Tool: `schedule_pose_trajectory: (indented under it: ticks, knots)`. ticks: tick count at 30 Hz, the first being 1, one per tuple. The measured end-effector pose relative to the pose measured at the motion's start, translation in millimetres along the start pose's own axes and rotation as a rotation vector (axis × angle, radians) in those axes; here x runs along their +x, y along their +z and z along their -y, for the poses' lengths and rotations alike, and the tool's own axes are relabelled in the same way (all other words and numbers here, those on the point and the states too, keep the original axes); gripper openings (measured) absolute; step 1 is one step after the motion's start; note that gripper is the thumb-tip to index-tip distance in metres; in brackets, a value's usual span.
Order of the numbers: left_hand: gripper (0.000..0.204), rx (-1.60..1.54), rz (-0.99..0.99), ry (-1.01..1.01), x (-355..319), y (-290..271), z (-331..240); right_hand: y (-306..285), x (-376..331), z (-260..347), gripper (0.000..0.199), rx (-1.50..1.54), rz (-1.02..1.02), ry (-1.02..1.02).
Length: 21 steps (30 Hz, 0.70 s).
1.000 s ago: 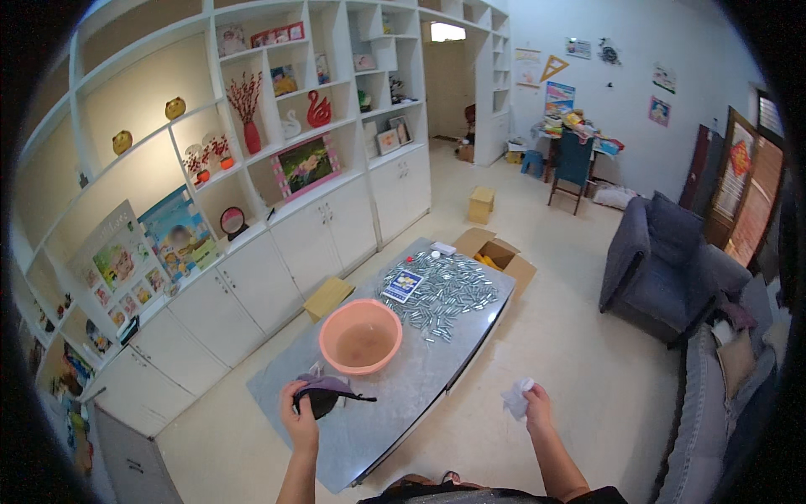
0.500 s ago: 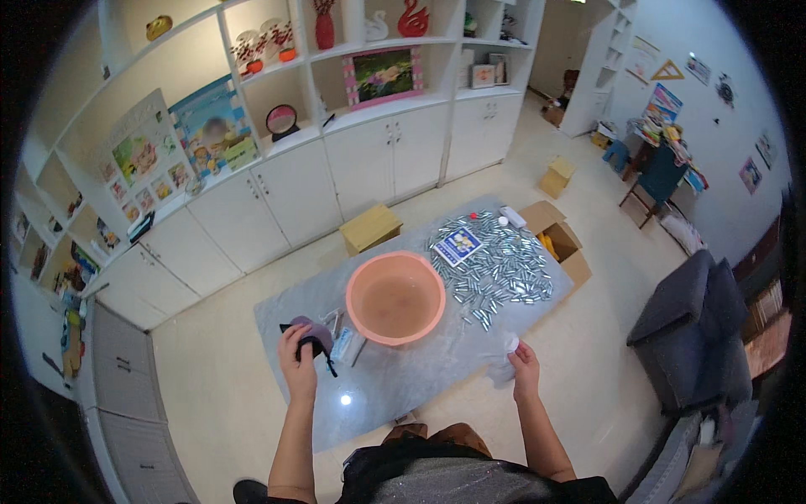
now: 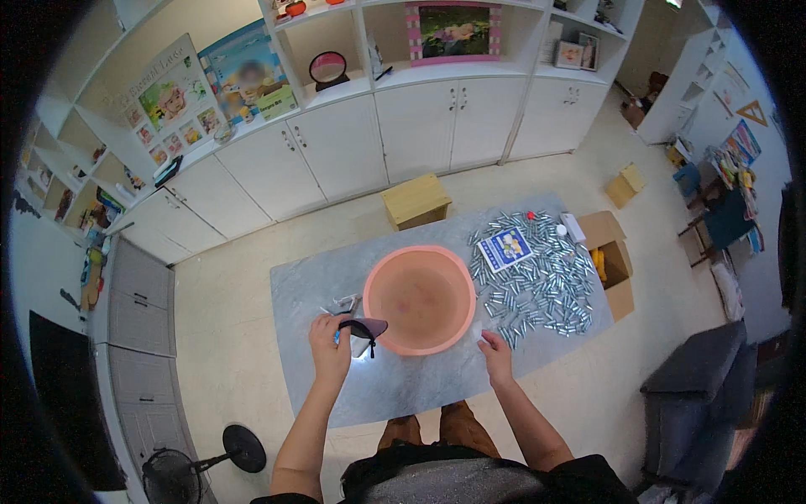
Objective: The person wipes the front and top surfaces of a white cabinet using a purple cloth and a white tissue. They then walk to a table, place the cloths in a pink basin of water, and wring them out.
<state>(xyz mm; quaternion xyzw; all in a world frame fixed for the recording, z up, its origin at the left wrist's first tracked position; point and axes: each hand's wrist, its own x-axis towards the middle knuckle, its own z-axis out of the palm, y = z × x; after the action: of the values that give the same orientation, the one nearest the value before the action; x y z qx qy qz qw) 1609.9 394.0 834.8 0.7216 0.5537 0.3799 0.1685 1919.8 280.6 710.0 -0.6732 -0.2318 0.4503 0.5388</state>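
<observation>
My left hand [image 3: 331, 343] is closed on a purple-and-black cap-like item [image 3: 366, 328] with a short black strap hanging down. I hold it in front of the left rim of a pink plastic basin [image 3: 470, 296], whose inside looks brownish. To the basin's right, my right hand [image 3: 495, 354] has its fingers pinched together at the near side of the table. A small pale bit shows at the fingertips, too unclear to name. Behind the left hand, a few small grey and white things lie on the grey table [image 3: 302, 286], partly covered by the hand and the item.
Many small silver metal cylinders [image 3: 546, 290] are spread over the table's right end, with a blue-and-white card [image 3: 505, 249] on them. Beyond stand an open cardboard box [image 3: 617, 290] and a wooden stool [image 3: 417, 202]. A fan [image 3: 172, 477] is at lower left, a dark sofa [image 3: 697, 370] at right.
My left hand has brought the cap-like item rightward to the basin's rim. My right hand has come in closer to the basin; the whitish, see-through thing hanging from it no longer shows clearly. The view has shifted.
</observation>
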Motion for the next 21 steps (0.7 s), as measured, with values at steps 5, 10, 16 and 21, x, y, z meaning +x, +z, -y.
schedule_pose_trajectory:
  ticks: [5, 10, 16, 21]
  knots:
    - [0.016, -0.259, 0.000, -0.298, 10, 60, 0, 18, 70, -17, 0.032, 0.026, 0.146, 0.046]
    - [0.018, -0.466, 0.001, -0.619, 28, 131, 16, 50, 123, -8, 0.036, -0.143, 0.229, -0.008]
    - [0.022, -0.458, -0.062, -0.725, -15, 249, 134, 71, 174, -70, 0.047, -0.096, 0.389, -0.099]
    - [0.057, 0.041, 0.099, -0.708, -28, 271, 172, 91, 212, -95, 0.051, -0.598, 0.442, -0.395]
